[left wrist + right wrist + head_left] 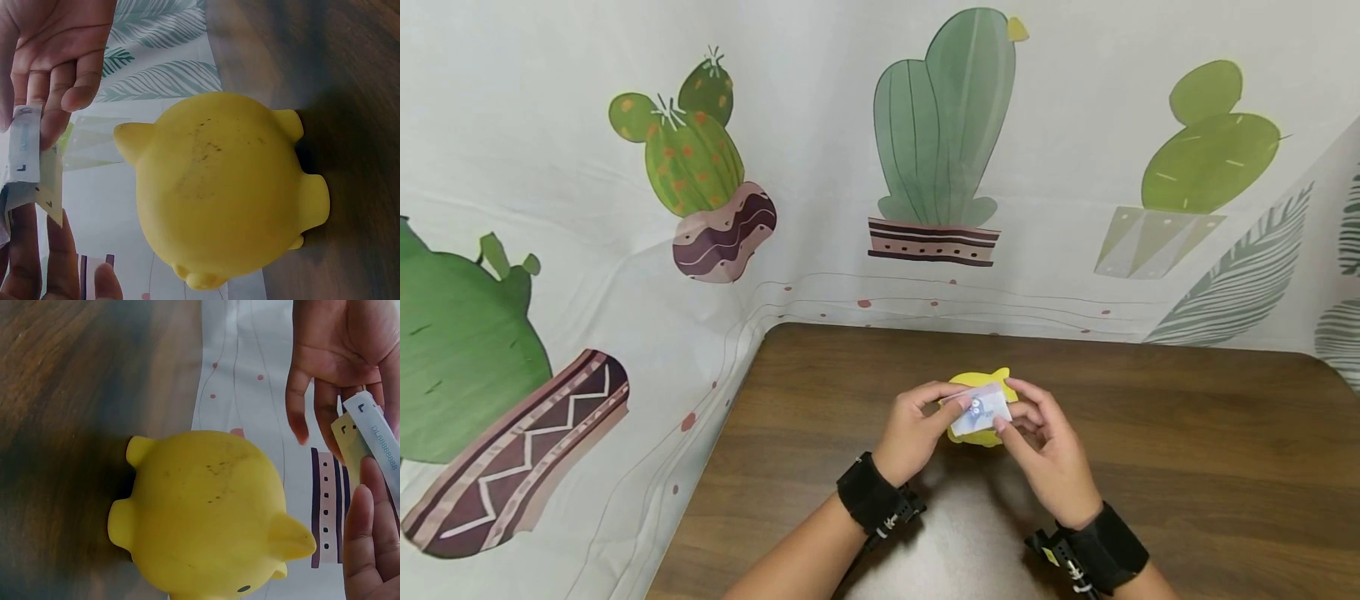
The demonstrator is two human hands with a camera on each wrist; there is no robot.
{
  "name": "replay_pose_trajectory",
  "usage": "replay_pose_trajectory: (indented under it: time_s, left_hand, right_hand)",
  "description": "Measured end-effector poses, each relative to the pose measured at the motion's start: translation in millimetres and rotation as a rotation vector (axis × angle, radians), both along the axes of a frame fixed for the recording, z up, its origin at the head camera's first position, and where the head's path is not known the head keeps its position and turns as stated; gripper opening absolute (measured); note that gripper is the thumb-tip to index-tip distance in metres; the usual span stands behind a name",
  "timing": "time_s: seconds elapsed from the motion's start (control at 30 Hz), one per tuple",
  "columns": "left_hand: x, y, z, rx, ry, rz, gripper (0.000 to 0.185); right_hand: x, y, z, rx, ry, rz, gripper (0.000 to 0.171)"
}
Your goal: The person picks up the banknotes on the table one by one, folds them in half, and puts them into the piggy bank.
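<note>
A yellow piggy bank [978, 381] stands on the brown wooden table [1187, 450], mostly hidden behind my hands in the head view. Just above it I hold a small folded paper note [979, 411], white and blue with print. My left hand [957, 402] pinches its left end and my right hand [1004, 419] pinches its right end. In the left wrist view the piggy bank [231, 194] fills the middle and the note [28, 156] sits at the left edge between fingers. The right wrist view has the piggy bank [206, 512] low and the note [369, 434] at the right edge.
A cloth backdrop [700, 167] printed with cacti hangs behind the table and drapes down its left side. The table's far edge [1000, 333] lies close behind the piggy bank. Black wrist straps [872, 496] sit on both forearms.
</note>
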State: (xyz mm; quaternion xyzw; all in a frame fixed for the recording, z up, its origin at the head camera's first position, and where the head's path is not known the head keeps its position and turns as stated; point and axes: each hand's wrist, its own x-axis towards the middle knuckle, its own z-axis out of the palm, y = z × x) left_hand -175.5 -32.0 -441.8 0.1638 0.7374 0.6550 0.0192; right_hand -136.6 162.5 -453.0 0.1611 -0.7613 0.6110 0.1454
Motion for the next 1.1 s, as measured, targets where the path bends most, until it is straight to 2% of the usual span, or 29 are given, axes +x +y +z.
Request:
replay_pose_trajectory:
  time_s: [0.37,0.6,0.83,1.0,1.1]
  left_hand:
    - [-1.0,-0.6,0.1,0.042,-0.049,0.013,0.022]
    - [-2.8,0.0,-1.0,0.063,-0.060,0.010,0.021]
    - [-3.0,-0.2,-0.7,0.046,-0.066,0.012,0.022]
    - [-3.3,0.2,-0.9,0.063,-0.078,0.006,0.021]
    - [-3.5,1.2,-1.0,0.109,-0.100,-0.004,0.021]
  right_hand:
    - [-3.2,1.1,-5.7,0.077,-0.045,-0.041,0.043]
    - [-3.6,0.9,-6.8,0.118,-0.050,-0.076,0.026]
    - [-4.1,-0.7,-8.0,0.140,-0.007,-0.111,0.008]
    - [-3.6,-2.6,-8.2,0.135,0.037,-0.116,0.012]
    - [-3.8,-2.3,-8.6,0.144,0.071,-0.107,0.014]
